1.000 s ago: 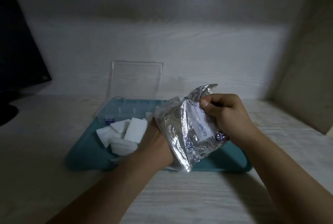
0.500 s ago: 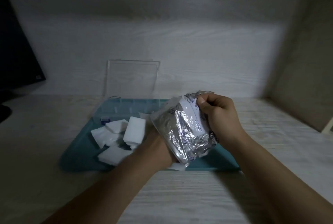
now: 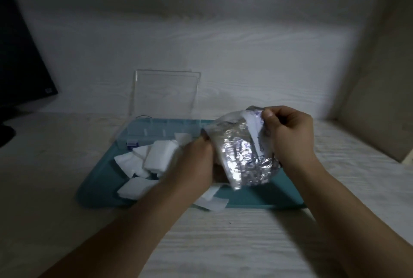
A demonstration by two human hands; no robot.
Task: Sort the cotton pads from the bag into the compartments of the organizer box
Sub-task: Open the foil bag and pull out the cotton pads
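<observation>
Pinching the top edge of a crumpled foil bag [image 3: 243, 154] with the right hand [image 3: 290, 134], above a teal tray [image 3: 257, 197]. Reaching into the bag's mouth with the left hand [image 3: 196, 161]; fingers hidden, grip impossible to judge. White cotton pads [image 3: 145, 161] heaped beside the clear organizer box [image 3: 156, 130]. Pale wood-grain desk [image 3: 223, 244], dim wall, dark monitor [image 3: 20, 54] cut off left.

left hand [image 3: 194, 161]: bare, no rings | right hand [image 3: 290, 134]: bare | forearms: bare, sleeveless

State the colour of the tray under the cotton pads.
Teal tray, seen best in the head view.
</observation>
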